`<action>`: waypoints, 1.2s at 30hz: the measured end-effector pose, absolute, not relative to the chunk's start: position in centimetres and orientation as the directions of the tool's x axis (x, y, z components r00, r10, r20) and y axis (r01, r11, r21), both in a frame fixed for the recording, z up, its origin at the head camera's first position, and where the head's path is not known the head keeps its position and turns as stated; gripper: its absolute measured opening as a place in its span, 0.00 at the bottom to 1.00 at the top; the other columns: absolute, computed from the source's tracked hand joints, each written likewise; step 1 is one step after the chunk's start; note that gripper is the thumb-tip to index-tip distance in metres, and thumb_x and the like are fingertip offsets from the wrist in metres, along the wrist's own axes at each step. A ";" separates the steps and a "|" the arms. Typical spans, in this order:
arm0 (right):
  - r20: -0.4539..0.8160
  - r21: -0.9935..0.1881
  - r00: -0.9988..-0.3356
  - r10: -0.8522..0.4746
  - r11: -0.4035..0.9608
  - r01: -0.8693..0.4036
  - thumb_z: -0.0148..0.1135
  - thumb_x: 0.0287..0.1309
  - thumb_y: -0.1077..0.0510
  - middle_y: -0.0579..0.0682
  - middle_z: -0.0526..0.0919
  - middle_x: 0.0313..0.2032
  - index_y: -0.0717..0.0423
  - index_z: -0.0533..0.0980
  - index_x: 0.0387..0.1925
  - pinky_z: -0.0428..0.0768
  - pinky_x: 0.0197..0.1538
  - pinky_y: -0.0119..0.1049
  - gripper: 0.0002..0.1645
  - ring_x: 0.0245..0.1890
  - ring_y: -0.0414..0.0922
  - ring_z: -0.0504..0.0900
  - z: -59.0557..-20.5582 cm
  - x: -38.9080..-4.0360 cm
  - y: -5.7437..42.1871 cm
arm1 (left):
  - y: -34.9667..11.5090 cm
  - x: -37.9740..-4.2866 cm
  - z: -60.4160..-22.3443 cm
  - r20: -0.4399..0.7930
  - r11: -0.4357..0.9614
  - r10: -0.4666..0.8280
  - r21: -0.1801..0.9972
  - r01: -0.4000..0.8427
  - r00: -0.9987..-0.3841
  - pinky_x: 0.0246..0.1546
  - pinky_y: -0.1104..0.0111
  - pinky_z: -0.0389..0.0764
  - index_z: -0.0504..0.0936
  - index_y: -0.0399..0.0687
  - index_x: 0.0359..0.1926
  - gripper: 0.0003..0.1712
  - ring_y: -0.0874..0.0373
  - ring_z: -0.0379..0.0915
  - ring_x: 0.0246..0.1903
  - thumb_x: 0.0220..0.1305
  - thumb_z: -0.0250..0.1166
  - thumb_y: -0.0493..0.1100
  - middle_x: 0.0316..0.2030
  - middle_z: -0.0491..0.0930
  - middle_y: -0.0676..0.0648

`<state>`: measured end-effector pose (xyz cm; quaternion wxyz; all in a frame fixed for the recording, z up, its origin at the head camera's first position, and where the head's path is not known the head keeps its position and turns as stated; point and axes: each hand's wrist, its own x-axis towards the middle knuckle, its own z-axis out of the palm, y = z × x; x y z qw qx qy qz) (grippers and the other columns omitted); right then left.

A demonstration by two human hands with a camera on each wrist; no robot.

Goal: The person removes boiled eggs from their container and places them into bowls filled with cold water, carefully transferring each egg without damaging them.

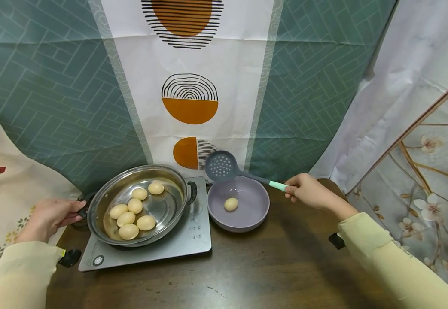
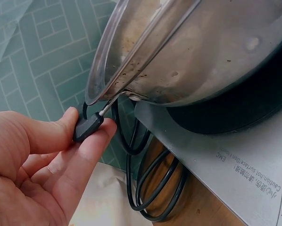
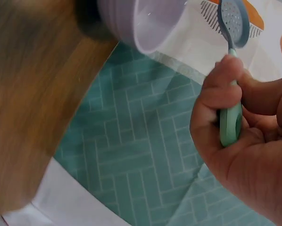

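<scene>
My left hand [image 1: 53, 218] pinches the black side handle [image 2: 88, 126] of a wide steel pan [image 1: 166, 212] between thumb and fingers. Several pale eggs [image 1: 126, 219] lie inside the pan, mostly toward its left and front. With my right hand [image 1: 306, 189] I grip the green handle end of a grey skimmer [image 1: 229, 169]. Its perforated head hangs over the back rim of a mauve bowl [image 1: 256, 205], with no egg on it. One egg [image 1: 230, 204] lies on the bowl's bottom. In the right wrist view, curled fingers wrap the green handle [image 3: 230, 125].
The pan stands on a silver induction cooker [image 1: 185, 248], with the bowl just to its right on the brown wooden table [image 1: 254, 266]. Black cable [image 2: 131, 181] loops beside the cooker's left edge. Patterned cloth [image 1: 305, 107] hangs close behind, with more cloth at both sides.
</scene>
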<state>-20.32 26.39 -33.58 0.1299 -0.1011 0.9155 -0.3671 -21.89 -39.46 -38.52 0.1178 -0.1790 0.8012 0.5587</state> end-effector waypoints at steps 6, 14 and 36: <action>-0.290 -0.825 -0.879 -0.379 0.564 0.029 0.50 0.66 0.60 0.52 0.79 0.31 0.68 0.76 0.40 0.76 0.28 0.31 0.13 0.30 0.44 0.80 -33.7 -21.0 25.9 | -39.5 -21.8 -38.4 -0.396 0.312 -0.164 0.848 -0.429 -0.903 0.31 0.70 0.85 0.83 0.60 0.20 0.14 0.65 0.82 0.23 0.62 0.62 0.43 0.22 0.82 0.58; -0.322 -0.821 -0.863 -0.389 0.569 0.050 0.50 0.67 0.59 0.51 0.80 0.30 0.65 0.77 0.39 0.71 0.25 0.29 0.13 0.29 0.43 0.78 -33.3 -21.4 24.5 | -39.4 -21.9 -38.2 -0.380 0.288 -0.143 0.867 -0.406 -0.914 0.30 0.71 0.85 0.83 0.59 0.20 0.13 0.65 0.82 0.23 0.62 0.63 0.42 0.22 0.82 0.59; -0.171 -0.723 -0.922 -0.347 0.680 -0.121 0.48 0.67 0.61 0.54 0.81 0.32 0.64 0.78 0.39 0.74 0.29 0.29 0.12 0.30 0.46 0.78 -31.3 -23.8 17.6 | -39.4 -21.8 -38.2 -0.378 0.330 -0.148 0.853 -0.406 -0.914 0.32 0.71 0.85 0.83 0.60 0.23 0.09 0.65 0.82 0.24 0.61 0.64 0.45 0.23 0.82 0.59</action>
